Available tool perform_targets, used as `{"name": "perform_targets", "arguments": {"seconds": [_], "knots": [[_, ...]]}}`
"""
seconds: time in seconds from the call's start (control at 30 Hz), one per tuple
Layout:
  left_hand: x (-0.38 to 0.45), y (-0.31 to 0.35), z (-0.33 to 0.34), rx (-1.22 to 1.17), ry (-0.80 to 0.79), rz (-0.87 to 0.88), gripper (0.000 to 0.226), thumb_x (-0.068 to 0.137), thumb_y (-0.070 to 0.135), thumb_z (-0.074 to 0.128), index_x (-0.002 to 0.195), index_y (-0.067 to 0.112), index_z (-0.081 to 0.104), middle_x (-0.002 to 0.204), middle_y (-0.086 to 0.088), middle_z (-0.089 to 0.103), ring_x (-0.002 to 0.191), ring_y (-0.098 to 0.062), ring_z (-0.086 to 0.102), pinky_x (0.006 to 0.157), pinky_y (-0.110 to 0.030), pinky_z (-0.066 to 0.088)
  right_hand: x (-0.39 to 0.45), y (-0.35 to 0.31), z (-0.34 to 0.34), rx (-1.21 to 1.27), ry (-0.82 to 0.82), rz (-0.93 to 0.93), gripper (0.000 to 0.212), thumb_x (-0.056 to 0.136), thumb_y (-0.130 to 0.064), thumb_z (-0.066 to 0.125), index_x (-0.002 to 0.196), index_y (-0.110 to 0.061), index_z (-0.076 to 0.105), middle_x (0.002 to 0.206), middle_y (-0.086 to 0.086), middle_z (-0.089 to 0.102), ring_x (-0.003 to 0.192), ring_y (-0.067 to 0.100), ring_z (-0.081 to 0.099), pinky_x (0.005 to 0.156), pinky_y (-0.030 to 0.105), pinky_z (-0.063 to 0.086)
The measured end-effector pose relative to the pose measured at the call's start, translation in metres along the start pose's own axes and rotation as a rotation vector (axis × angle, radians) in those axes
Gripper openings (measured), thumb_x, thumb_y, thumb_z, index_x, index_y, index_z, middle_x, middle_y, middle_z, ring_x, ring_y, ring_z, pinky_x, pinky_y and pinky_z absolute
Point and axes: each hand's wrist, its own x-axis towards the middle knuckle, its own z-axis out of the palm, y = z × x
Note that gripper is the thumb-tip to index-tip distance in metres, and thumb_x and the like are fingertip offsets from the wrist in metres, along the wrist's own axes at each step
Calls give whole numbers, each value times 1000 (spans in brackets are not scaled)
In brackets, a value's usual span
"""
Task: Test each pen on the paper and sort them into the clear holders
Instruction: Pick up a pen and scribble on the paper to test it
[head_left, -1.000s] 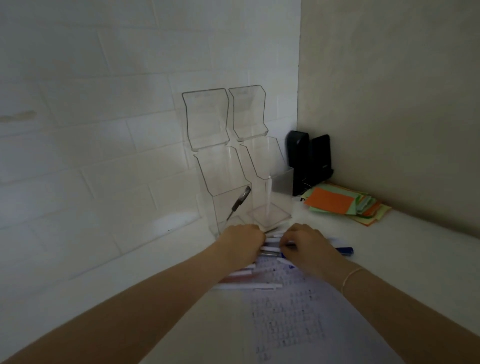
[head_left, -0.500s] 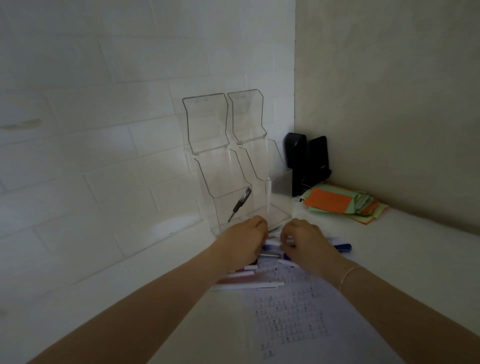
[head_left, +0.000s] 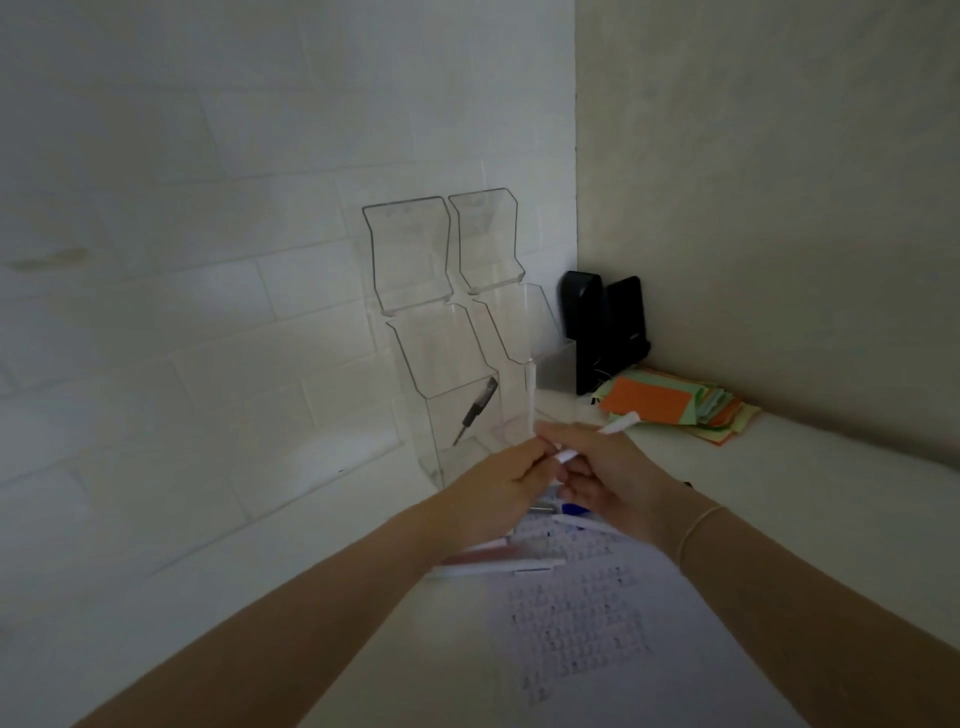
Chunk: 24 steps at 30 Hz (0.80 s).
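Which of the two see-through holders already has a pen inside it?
The left clear plastic holder, the one further from the corner. A dark pen leans in its bottom pocket. The right clear holder beside it shows no pen.

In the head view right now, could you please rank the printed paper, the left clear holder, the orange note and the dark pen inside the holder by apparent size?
1. Printed paper, though nearest the camera.
2. Left clear holder.
3. Orange note.
4. Dark pen.

a black device (head_left: 602, 327) stands in the corner, with a stack of coloured paper slips (head_left: 675, 405) just beside it.
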Motion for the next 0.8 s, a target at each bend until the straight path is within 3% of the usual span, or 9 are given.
{"name": "perform_targets", "arguments": {"seconds": [0.1, 0.2, 0.23, 0.3, 0.4, 0.53, 0.67, 0.8], "knots": [[-5, 1, -3, -65, -13, 11, 30, 101, 33, 34, 117, 21, 57, 111, -3, 64, 103, -23, 60, 96, -41, 47, -3, -1, 3, -23, -15, -14, 35, 91, -20, 57, 57, -13, 48, 48, 3, 41, 43, 9, 45, 45, 20, 43], [-15, 4, -5, -109, -4, 50, 25, 100, 32, 39, 110, 22, 60, 98, 10, 65, 91, 2, 60, 86, -20, 47, -9, -3, 4, 21, -19, -1, 34, 92, -19, 55, 59, -12, 48, 55, 9, 38, 51, 15, 49, 55, 24, 53], [-19, 3, -5, -93, 14, 57, 25, 99, 36, 40, 106, 23, 60, 92, 9, 66, 83, 2, 59, 80, -21, 48, -13, -2, 5, 17, -23, 11, 33, 92, -21, 55, 61, -12, 50, 57, 9, 43, 54, 17, 50, 57, 26, 55], [-27, -1, -2, -11, 58, 4, 34, 96, 48, 38, 102, 21, 56, 82, 0, 64, 68, -2, 57, 70, -25, 48, -26, -1, 7, -34, -34, 31, 29, 93, -26, 55, 68, -10, 55, 59, 8, 52, 54, 18, 54, 54, 27, 54], [-43, -14, 7, 124, 182, -122, 29, 97, 46, 36, 95, 19, 45, 59, 4, 51, 48, -3, 46, 49, -20, 36, -49, 4, 11, -63, 44, 10, 28, 94, -27, 54, 76, -6, 58, 63, 11, 59, 56, 21, 60, 52, 32, 57], [-69, -30, 33, 363, 271, -103, 14, 99, 34, 39, 97, 20, 39, 65, 5, 51, 61, -20, 53, 53, -32, 34, -77, 24, 13, 14, 66, -7, 14, 91, -9, 57, 79, -2, 59, 77, 16, 62, 72, 29, 65, 65, 35, 61], [-85, -33, 54, 447, 300, -17, 16, 96, 34, 44, 92, 18, 44, 67, 8, 49, 61, -17, 52, 49, -28, 29, -87, 50, 23, -293, 179, -58, 15, 82, -5, 68, 72, -3, 57, 66, 15, 61, 55, 21, 61, 52, 26, 54], [-87, -35, 55, 481, 282, 29, 23, 93, 38, 49, 82, 19, 45, 58, 12, 38, 59, -13, 46, 48, -23, 28, -84, 75, 31, -505, 350, -126, 29, 85, -7, 62, 58, -6, 50, 49, 10, 56, 34, 10, 52, 39, 17, 42]]}}
